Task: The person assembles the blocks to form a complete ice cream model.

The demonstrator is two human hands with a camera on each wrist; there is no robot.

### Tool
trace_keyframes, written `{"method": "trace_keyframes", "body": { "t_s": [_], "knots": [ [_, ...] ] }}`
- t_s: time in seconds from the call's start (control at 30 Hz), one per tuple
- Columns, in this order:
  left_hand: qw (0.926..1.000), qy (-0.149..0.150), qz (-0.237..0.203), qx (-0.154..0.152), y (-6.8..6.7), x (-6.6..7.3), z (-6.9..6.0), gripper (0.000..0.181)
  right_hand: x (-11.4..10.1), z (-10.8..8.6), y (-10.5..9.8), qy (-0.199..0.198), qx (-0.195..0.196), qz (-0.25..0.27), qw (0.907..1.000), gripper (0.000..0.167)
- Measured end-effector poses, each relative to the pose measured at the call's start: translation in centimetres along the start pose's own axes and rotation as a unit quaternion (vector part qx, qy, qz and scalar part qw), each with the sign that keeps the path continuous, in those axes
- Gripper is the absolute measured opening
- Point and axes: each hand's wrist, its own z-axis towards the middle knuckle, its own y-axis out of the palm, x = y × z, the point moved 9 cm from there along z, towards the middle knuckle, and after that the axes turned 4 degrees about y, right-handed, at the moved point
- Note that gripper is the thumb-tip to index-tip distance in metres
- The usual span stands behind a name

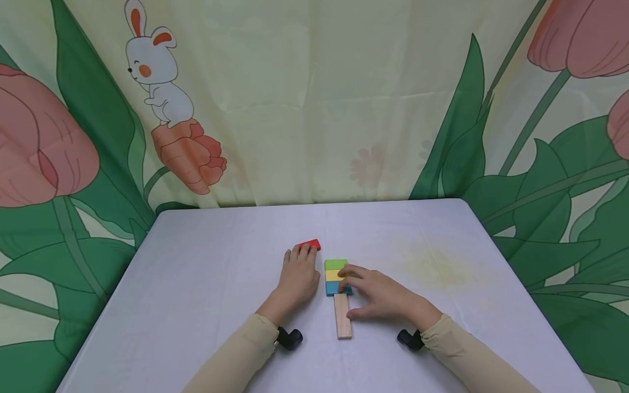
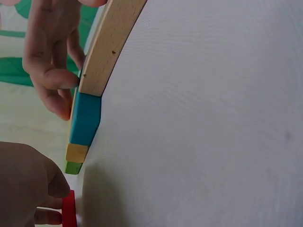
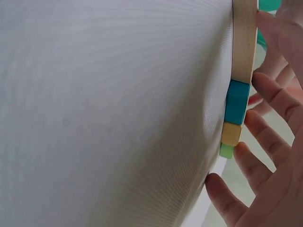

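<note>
My left hand (image 1: 297,277) reaches forward to a red block (image 1: 310,245), with its fingertips touching the near side; part of that block is hidden under them. In the left wrist view the red block (image 2: 69,209) stands on the cloth by the fingers. Right of it, a green block (image 1: 336,265), a yellow block (image 1: 332,275) and a blue block (image 1: 332,288) lie in one column, edge to edge. A long plain wooden block (image 1: 342,319) extends toward me from the blue one. My right hand (image 1: 384,295) spreads its fingers over the column's right side, thumb beside the wooden block.
A white cloth (image 1: 206,284) covers the table, with a faint yellowish stain (image 1: 437,267) at the right. Behind the table hangs a curtain (image 1: 304,109) printed with flowers, leaves and a rabbit. Black wrist cameras (image 1: 291,339) sit under both wrists.
</note>
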Motion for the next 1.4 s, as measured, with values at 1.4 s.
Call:
{"method": "trace_keyframes", "body": {
  "t_s": [1.4],
  "knots": [
    [0.9878, 0.057, -0.143, 0.024, 0.7, 3.6, 1.0, 0.049, -0.4, 0.0, -0.4, -0.026, 0.019, 0.02, 0.9993, 0.045]
  ]
}}
